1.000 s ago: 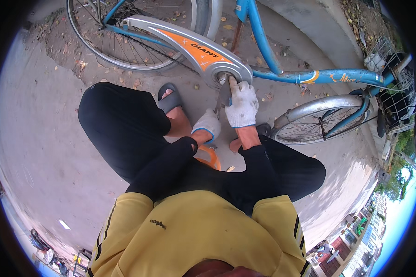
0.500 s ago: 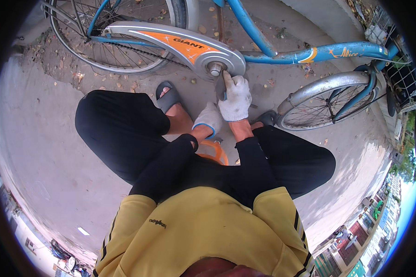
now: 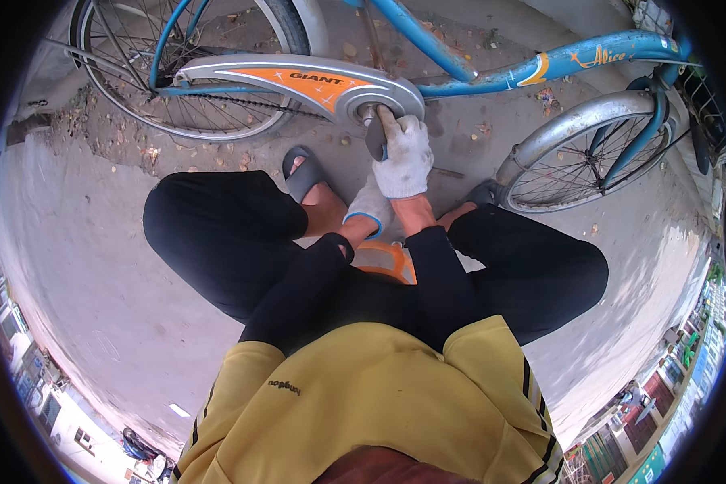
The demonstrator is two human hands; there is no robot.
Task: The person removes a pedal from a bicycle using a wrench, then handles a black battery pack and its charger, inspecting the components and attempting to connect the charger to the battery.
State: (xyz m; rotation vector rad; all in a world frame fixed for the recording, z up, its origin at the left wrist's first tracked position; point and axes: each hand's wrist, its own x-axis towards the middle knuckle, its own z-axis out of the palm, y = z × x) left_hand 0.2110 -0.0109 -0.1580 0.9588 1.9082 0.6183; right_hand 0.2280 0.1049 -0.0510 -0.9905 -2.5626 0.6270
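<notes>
A blue bicycle (image 3: 492,81) stands across the far side, with a silver chain guard (image 3: 242,66) carrying an orange panel. Round the guard's front end, a metal axle end (image 3: 369,113) sticks out at the crank. My right hand (image 3: 403,161), in a white knitted glove, is closed round a dark grey, flat, elongated part (image 3: 376,141), its index finger reaching to the axle end. I cannot make out that part's kind. Just below and left of it is my left hand (image 3: 369,206), also gloved; its fingers are hidden behind the right hand.
The front wheel (image 3: 581,153) is at the right, the rear wheel (image 3: 189,68) at the far left. A thin rod (image 3: 448,172) lies right of my hands. An orange stool (image 3: 387,260) shows between my legs; dry leaves lie under the frame.
My right hand and the dark part have moved up to the axle end, now partly covering it. The left hand has shifted slightly further behind the right. The whole view has shifted a little.
</notes>
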